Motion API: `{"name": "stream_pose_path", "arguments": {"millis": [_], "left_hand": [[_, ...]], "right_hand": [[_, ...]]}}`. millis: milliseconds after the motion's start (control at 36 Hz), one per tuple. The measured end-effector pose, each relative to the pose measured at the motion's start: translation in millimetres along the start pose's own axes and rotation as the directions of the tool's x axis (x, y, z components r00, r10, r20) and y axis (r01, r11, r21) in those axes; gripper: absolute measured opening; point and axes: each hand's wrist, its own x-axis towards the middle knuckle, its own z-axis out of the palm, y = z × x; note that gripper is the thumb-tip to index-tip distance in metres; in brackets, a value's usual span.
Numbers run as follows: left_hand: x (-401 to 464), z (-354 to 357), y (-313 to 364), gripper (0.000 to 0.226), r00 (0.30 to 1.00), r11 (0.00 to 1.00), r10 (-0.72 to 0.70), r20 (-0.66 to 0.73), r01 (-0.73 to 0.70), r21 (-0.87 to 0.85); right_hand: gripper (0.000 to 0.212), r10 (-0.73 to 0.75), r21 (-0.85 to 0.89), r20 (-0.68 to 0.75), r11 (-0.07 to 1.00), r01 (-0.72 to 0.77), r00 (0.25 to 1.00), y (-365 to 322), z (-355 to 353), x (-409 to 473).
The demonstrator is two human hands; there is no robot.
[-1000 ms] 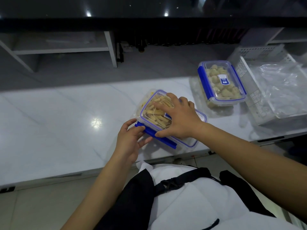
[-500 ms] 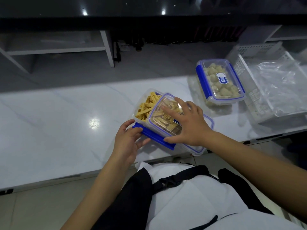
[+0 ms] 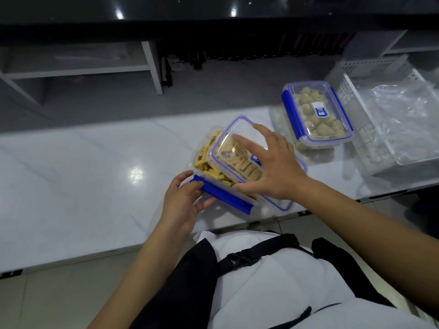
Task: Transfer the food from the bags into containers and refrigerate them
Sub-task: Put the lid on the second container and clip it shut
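A clear container (image 3: pixel 202 160) full of yellow food strips sits near the front edge of the white counter (image 3: pixel 83 181). Its clear lid (image 3: pixel 232 138) with blue trim lies askew over it, shifted to the right, leaving the strips bare at the left. My right hand (image 3: pixel 268 167) rests spread on the lid, thumb at its near edge. My left hand (image 3: pixel 185 203) touches the blue clasp (image 3: pixel 223 193) at the container's near side. A second container (image 3: pixel 316 115), lidded and holding pale round pieces, stands at the back right.
A white perforated basket (image 3: pixel 356 96) with crumpled clear plastic bags (image 3: pixel 403 119) stands at the right end of the counter. Behind the counter lie white shelves (image 3: pixel 95 67) and a dark glossy surface (image 3: pixel 213 10). My white shirt and a black strap fill the lower view.
The lid, seated over the container a second ago, has slid right under my right hand and uncovered the strips on the left. My left hand stays at the blue clasp.
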Motion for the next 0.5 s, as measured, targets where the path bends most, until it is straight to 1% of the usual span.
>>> {"name": "stream_pose_path", "arguments": {"millis": [111,194,333,444,500], "left_hand": [[1.4,-1.4,-0.2,0.035,1.0,1.0,-0.015,0.008,0.015,-0.024],[2.3,-2.8,-0.2,0.036,1.0,0.999,-0.017,0.019,0.018,-0.03],[3.6,-2.2,-1.0,0.038,0.999,0.998,-0.026,0.032,0.027,-0.05],[3.9,0.2,-0.9,0.041,0.999,0.998,-0.024,0.037,0.026,-0.062],[4.0,1.2,-0.1,0.041,0.999,0.998,-0.022,0.039,0.025,-0.06]], "right_hand": [[0.1,0.025,-0.015,-0.011,1.0,-0.025,1.0,10.7,-24.0,-16.3],[0.1,0.029,-0.075,0.039,0.997,-0.026,0.999,22.9,-32.7,-35.3],[0.099,0.021,-0.172,0.088,0.985,-0.006,0.996,42.3,-28.0,-62.4],[0.098,0.08,-0.171,0.172,0.984,-0.05,0.982,53.9,-19.2,-68.7],[0.098,0.084,-0.168,0.179,0.984,-0.053,0.98,57.5,-15.7,-70.4]]}}
